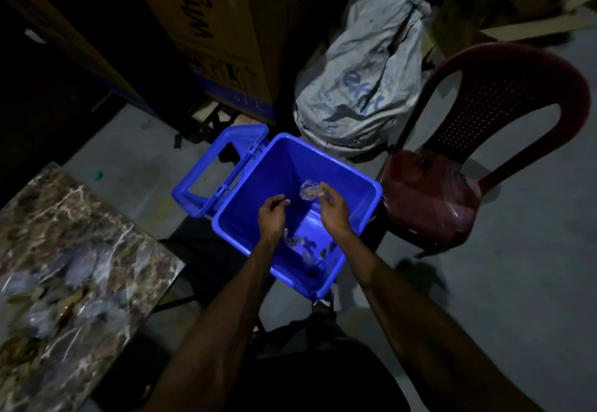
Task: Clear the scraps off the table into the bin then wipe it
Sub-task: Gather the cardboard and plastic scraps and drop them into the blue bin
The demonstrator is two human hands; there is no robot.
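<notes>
Both my hands hang over the open blue bin [361, 204] on the floor. My right hand [334, 212] pinches a crumpled clear plastic scrap [309, 190] at its fingertips, above the bin's inside. My left hand [273, 217] has loosely curled fingers and holds nothing. More clear scraps [302, 245] lie at the bottom of the bin, partly hidden by my hands. The marble-patterned table [106, 243] stands at the left, with several scraps [55, 308] lying blurred on its near part.
The bin's hinged lid [219, 169] hangs open to the left. A dark red plastic chair [458, 178] stands right of the bin. Behind it sit a grey sack [365, 81] and tall cardboard boxes [206, 33]. The room is dim.
</notes>
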